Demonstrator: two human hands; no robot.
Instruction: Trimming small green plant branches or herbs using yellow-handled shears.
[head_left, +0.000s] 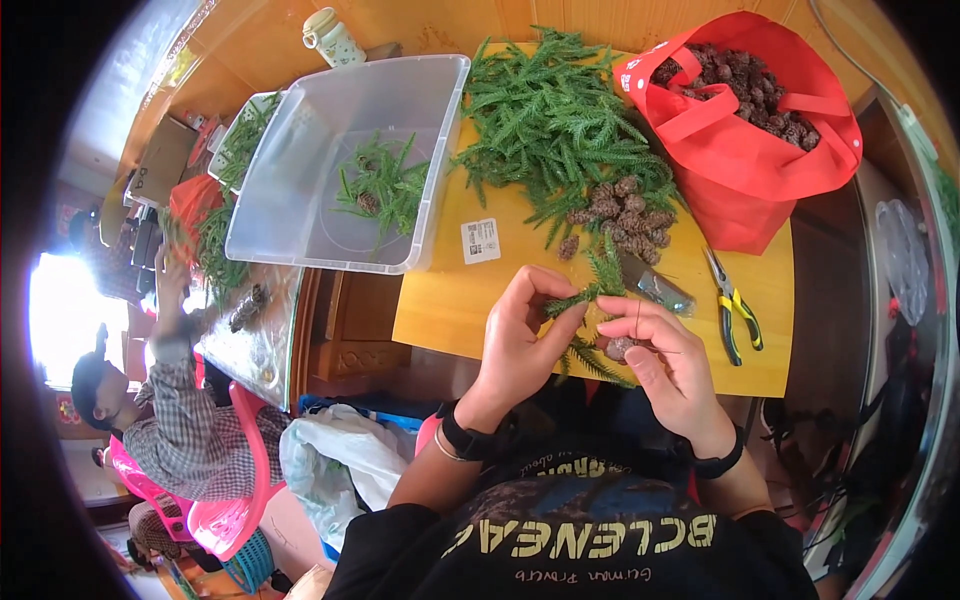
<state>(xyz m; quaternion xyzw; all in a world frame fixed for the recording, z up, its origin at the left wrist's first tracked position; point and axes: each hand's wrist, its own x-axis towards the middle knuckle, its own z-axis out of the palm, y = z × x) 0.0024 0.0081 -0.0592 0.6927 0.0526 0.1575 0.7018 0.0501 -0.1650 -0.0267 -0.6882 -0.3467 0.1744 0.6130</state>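
Near the front of the yellow tabletop, my left hand (pixel 518 345) pinches a green artificial pine sprig (pixel 606 268) between thumb and fingers. My right hand (pixel 668 370) meets it from the other side, its fingertips at the sprig's stem. A small brown pine cone (pixel 620 348) sits between that hand's thumb and curled fingers. Part of the greenery hangs below my hands. Just beyond them lie a heap of pine cones (pixel 625 215) and a clear packet (pixel 657 288) of dark, thin pieces. Pliers (pixel 733 308) with yellow-and-black handles rest to the right.
A large pile of green sprigs (pixel 565 120) covers the back of the yellow table (pixel 440 310). Left of it stands a clear plastic bin (pixel 290 200) with a few finished-looking sprigs inside. A red bag (pixel 745 190) full of cones stands back right. Another person (pixel 200 440) sits at far left.
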